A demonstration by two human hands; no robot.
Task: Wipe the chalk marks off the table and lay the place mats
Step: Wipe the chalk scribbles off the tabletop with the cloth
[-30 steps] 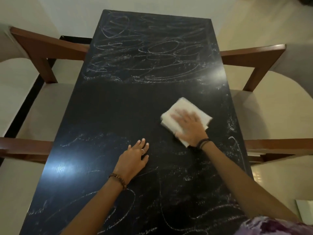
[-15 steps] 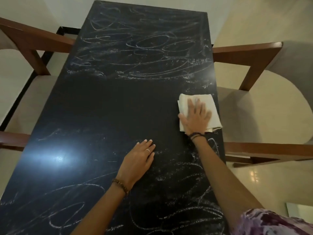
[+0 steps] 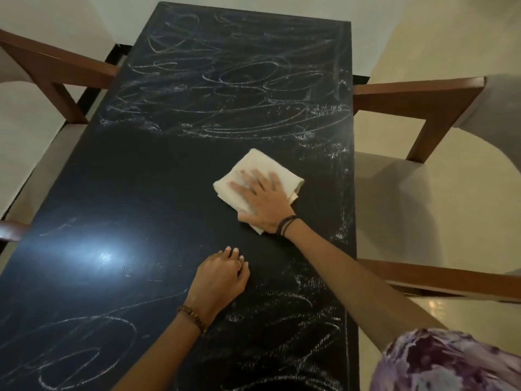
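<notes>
Tabletop: we see a long black tabletop (image 3: 169,170), matte with a fine grain, its long axis running away from us.
Chalk marks: white looping chalk marks (image 3: 225,80) cover the far end; more scrawl lies at the near end, with a dark band between.
Cloth: a soft, cream folded cloth (image 3: 259,165), roughly square, sits right of centre on the dark band, one corner pointing away from us.
Right hand: our right hand (image 3: 260,198) presses flat on the cloth, fingers straight and spread.
Left hand: our left hand (image 3: 221,280) rests on the tabletop nearby, fingers relaxed, holding nothing.
Chairs: brown wooden chair arms (image 3: 417,91) flank both sides.
</notes>
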